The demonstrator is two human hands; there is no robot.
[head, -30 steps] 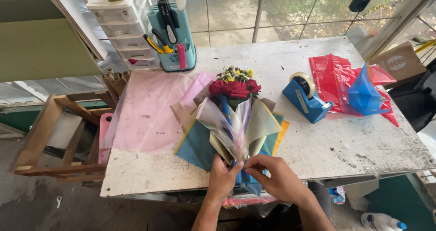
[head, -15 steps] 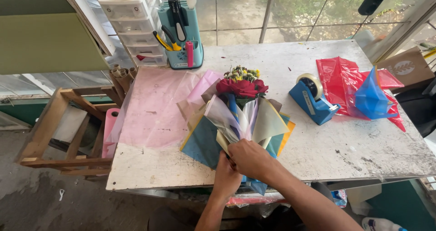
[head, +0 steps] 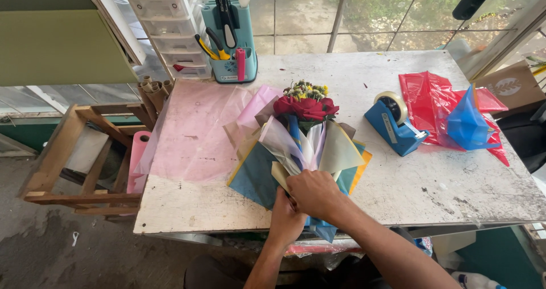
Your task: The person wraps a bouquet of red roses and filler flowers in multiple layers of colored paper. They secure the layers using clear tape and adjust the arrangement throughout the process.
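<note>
Since a second ago my right hand [head: 316, 193] has crossed over from the right and now lies on top of the gathered base of the bouquet [head: 301, 147], where before both hands worked side by side at its foot; the bouquet itself has hardly shifted on the bench [head: 398, 192]. I have the right hand clenched around the neck of the wrapping papers [head: 267, 169], the teal, cream, lilac and orange sheets fanning out above my knuckles. My left hand [head: 286, 221] sits just below and behind it, closed on the lower end of the wrap near the bench edge, touching the right hand.

I judge the step in hand to be pinching the sheets tight about the stems so the wrap holds its shape. The next move, as I read it, calls for keeping one hand squeezed on the neck while the other is freed to fetch something to bind it; the blue tape dispenser [head: 393, 125] stands to the right, apart from both hands.

Red roses [head: 306, 107] and small yellow blooms top the bouquet, which lies with its head pointing away from me and its foot under my hands. A pink translucent sheet [head: 196, 132] lies spread to the left, touching the wrap, and red and blue plastic sheets [head: 455, 110] lie well off to the right
</note>
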